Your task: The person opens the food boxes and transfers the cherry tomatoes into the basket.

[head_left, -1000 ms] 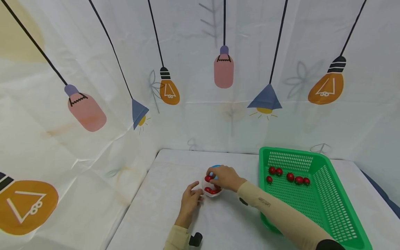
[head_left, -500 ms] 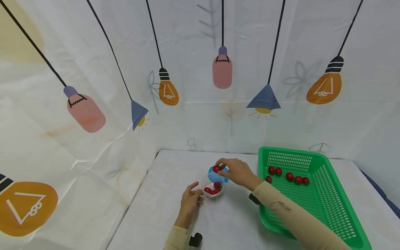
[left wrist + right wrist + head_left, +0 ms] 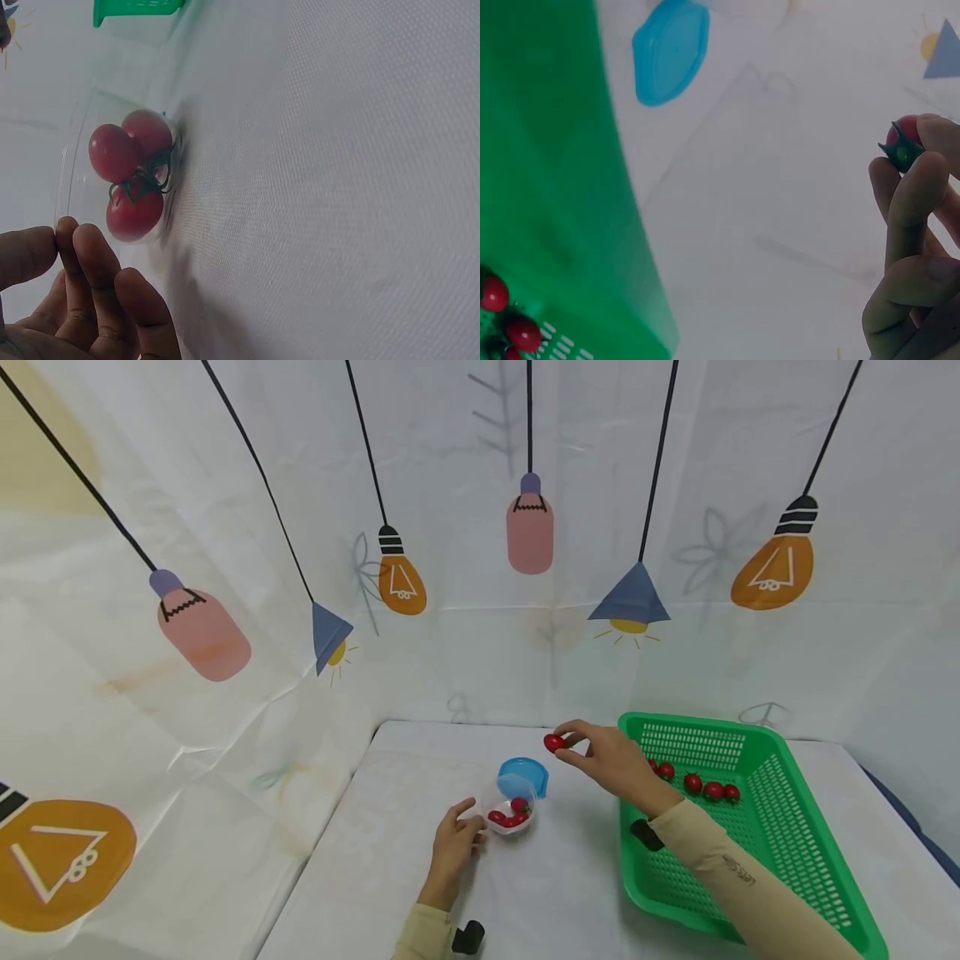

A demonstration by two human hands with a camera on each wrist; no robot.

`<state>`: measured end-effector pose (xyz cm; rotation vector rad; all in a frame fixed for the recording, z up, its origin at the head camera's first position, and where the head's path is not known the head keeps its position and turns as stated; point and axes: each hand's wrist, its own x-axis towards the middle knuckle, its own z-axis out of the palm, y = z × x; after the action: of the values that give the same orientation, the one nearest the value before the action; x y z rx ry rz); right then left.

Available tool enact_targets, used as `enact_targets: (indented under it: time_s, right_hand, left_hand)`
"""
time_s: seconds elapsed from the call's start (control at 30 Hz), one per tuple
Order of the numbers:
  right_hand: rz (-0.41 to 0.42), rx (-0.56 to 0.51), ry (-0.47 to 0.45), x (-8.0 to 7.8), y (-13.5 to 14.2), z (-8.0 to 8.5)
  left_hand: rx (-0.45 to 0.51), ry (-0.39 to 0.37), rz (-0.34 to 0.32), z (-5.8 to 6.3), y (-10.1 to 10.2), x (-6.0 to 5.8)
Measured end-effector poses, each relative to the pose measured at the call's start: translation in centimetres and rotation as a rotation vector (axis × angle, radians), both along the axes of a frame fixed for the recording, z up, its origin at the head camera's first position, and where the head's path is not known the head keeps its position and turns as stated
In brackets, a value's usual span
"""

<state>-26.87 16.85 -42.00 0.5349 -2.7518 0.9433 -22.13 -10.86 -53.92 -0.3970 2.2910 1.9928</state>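
Note:
My right hand (image 3: 611,764) pinches a red cherry tomato (image 3: 554,742) between thumb and fingertips, above the table behind the green basket's left edge. Its green stem end (image 3: 904,154) shows in the right wrist view. My left hand (image 3: 453,847) is at the left side of a small clear plastic tub (image 3: 491,806). In the left wrist view its thumb and a fingertip (image 3: 67,227) pinch the tub's rim. Inside lie several cherry tomatoes (image 3: 135,210), some with green stems. The tub's blue lid (image 3: 525,768) lies open behind it.
At the right stands a green plastic basket (image 3: 633,877) with several cherry tomatoes (image 3: 693,783) toward its far end; my right forearm passes over it. A white cloth covers the table (image 3: 420,768). A printed sheet (image 3: 465,660) hangs behind.
My right hand has lifted a tomato out of the tub and carried it right and away, toward the basket. The blue lid has come into full view. My left hand stays put.

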Motion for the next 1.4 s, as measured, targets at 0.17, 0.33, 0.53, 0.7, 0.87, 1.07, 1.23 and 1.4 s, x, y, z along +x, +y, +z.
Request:
enact_targets:
  time_s: [0.17, 0.33, 0.53, 0.7, 0.87, 1.07, 1.23, 1.4]
  right_hand:
    - [-0.028, -0.040, 0.043, 0.2, 2.2, 0.1]
    - [-0.061, -0.090, 0.036, 0.4, 4.5, 0.2]
    - [-0.106, -0.101, 0.041, 0.6, 7.2, 0.1]
    - [-0.135, -0.070, 0.021, 0.8, 9.2, -0.6]
    - [-0.157, -0.019, 0.008, 0.9, 10.9, -1.8]
    - [-0.199, 0.091, -0.046, 1.2, 13.0, -3.8]
    - [-0.179, 0.143, -0.079, 1.1, 14.0, -5.7]
    - [-0.122, 0.192, -0.111, 1.1, 14.5, -7.9]
  left_hand:
    - [0.000, 0.001, 0.003, -0.1, 0.1, 0.0]
    - [0.001, 0.000, 0.007, 0.0, 0.1, 0.1]
    - [-0.006, -0.004, 0.008, 0.1, 0.2, 0.1]
    - [-0.007, -0.001, 0.003, 0.0, 0.2, 0.1]
    - [-0.003, -0.004, 0.006, -0.1, 0.1, -0.1]
    - [-0.005, -0.003, 0.000, -0.1, 0.1, -0.1]
    - [0.002, -0.003, 0.000, 0.2, 0.2, -0.1]
    - [0.005, -0.008, -0.009, 0.3, 0.3, -0.1]
